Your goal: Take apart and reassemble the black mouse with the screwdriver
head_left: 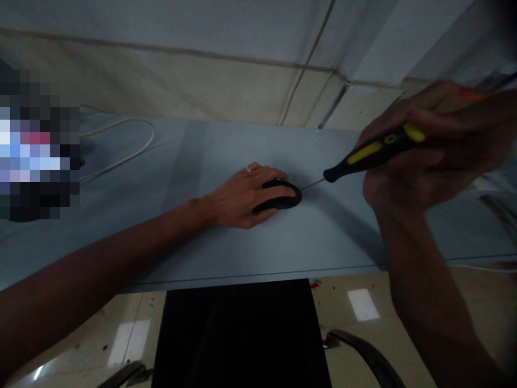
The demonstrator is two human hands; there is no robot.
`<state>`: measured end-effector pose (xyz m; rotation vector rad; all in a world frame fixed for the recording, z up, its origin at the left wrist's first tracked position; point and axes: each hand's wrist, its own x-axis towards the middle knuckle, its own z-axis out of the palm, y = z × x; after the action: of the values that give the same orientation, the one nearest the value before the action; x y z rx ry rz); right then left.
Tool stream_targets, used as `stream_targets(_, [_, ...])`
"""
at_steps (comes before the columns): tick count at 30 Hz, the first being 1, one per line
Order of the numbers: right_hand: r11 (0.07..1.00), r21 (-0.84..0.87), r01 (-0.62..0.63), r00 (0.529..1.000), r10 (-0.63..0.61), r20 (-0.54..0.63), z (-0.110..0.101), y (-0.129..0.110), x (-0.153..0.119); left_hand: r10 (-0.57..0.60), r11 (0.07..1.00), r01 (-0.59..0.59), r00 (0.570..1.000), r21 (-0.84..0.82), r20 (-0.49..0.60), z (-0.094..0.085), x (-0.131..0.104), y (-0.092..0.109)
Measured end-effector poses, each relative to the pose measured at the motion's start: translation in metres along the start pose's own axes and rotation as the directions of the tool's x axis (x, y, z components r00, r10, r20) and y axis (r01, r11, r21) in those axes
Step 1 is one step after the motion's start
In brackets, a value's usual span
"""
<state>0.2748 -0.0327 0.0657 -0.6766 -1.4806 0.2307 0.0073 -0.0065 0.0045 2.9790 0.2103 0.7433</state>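
A black computer mouse [278, 203] lies on the grey tabletop [226, 253]. My left hand [252, 196], with a ring on one finger, is wrapped over it and presses it to the surface. In my right hand [420, 145] is a screwdriver [365, 153] with a black and yellow handle, its thin shaft slanting down to the left. The shaft's end meets the front end of the mouse; whether it sits in a gap or a screw there I cannot tell. My right fingers are closed round the handle and partly blurred.
A pale cable [151, 134] loops across the table at the left, beside a pixelated dark object [36, 161]. Tiled wall [181, 81] rises behind. A dark chair armrest [363, 350] stands below the table's front edge. Blurred items lie at the far right.
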Motion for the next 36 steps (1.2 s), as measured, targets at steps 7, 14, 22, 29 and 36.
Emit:
stream_targets(7, [0.975, -0.105, 0.195, 0.981, -0.196, 0.004, 0.018, -0.015, -0.006, 0.004, 1.0, -0.004, 1.0, 0.003, 0.008, -0.001, 0.0, 0.0])
stream_targets(14, [0.939, -0.107, 0.326, 0.942, -0.332, -0.049, 0.02, -0.022, -0.001, 0.002, 1.0, -0.002, 1.0, 0.015, 0.008, -0.001, -0.002, 0.001])
stream_targets(22, [0.961, 0.05, 0.271, 0.957, -0.275, 0.097, 0.01, -0.017, -0.002, -0.006, 1.0, 0.006, 1.0, 0.012, 0.019, -0.002, 0.0, 0.002])
stream_targets(29, [0.889, 0.031, 0.457, 0.889, -0.458, 0.006, 0.01, -0.009, 0.009, -0.002, 1.0, 0.002, 1.0, -0.009, 0.006, -0.001, 0.001, 0.002])
stream_targets(36, [0.952, -0.011, 0.307, 0.951, -0.307, -0.018, 0.001, -0.004, 0.0, 0.01, 1.0, -0.01, 1.0, -0.011, 0.001, 0.001, 0.002, 0.0])
